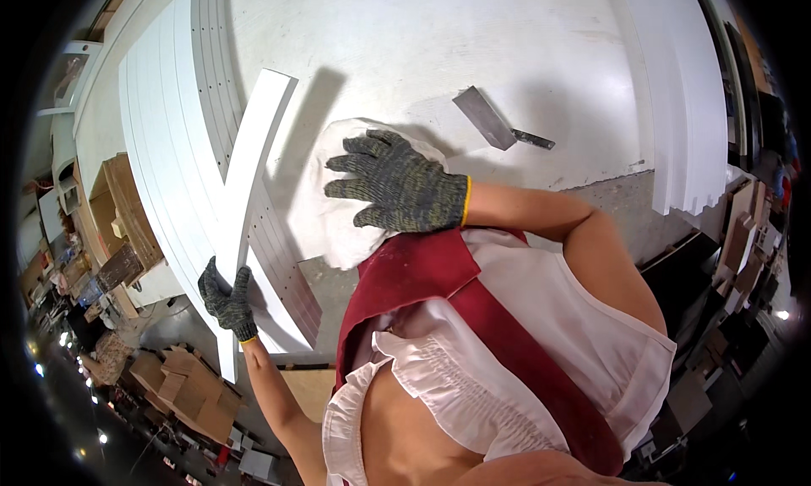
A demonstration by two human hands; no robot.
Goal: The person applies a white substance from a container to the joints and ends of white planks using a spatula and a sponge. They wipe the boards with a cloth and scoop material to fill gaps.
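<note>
My left hand (226, 300), in a dark knitted glove with a yellow cuff, is wrapped around the lower part of a long white board (260, 135). The board slants up and away, over a row of white boards with small holes along their edges (169, 106). My right hand (401, 182), gloved alike, lies with fingers spread on a crumpled white cloth (338, 237) on the pale worktable (405, 38). The cloth is partly hidden under the glove. Beyond my right hand, a flat metal scraper with a dark handle (486, 119) rests on the table.
Another stack of long white boards (686, 106) stands at the table's right side. An open cardboard box (127, 211) is past the left edge, with more cardboard (190, 393) on the floor at lower left. Stacked panels and clutter (739, 241) lie at far right.
</note>
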